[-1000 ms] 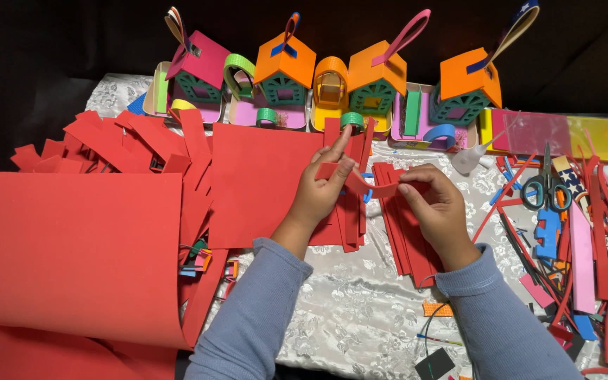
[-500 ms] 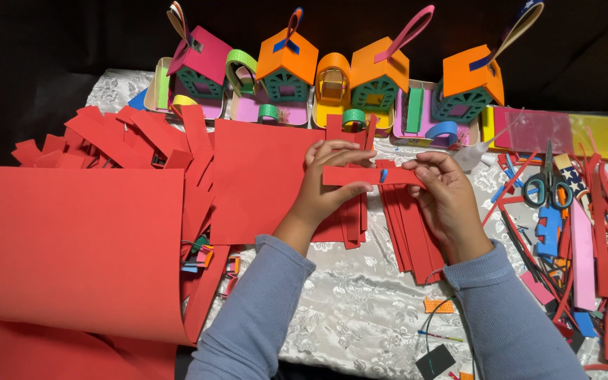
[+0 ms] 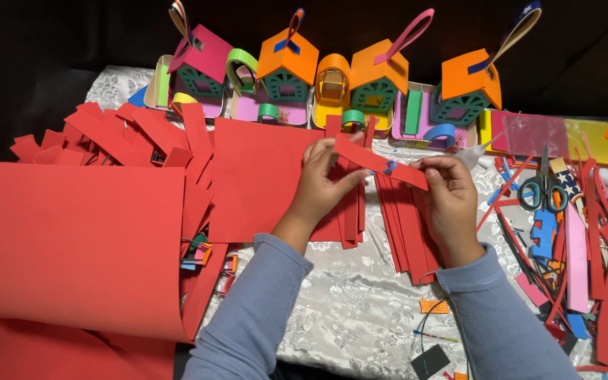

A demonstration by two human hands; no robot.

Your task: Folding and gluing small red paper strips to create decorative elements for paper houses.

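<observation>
Since the earlier frame the red strip (image 3: 380, 162) was tilted, left end raised, right end lowered. It was held above the table, pinched at its left end by the left hand (image 3: 321, 184) and at its right end by the right hand (image 3: 449, 199), both closed on it. A small blue piece (image 3: 389, 167) was seen at mid-strip. More red strips (image 3: 402, 225) lay underneath; scissors (image 3: 542, 186) lay well apart, right.
</observation>
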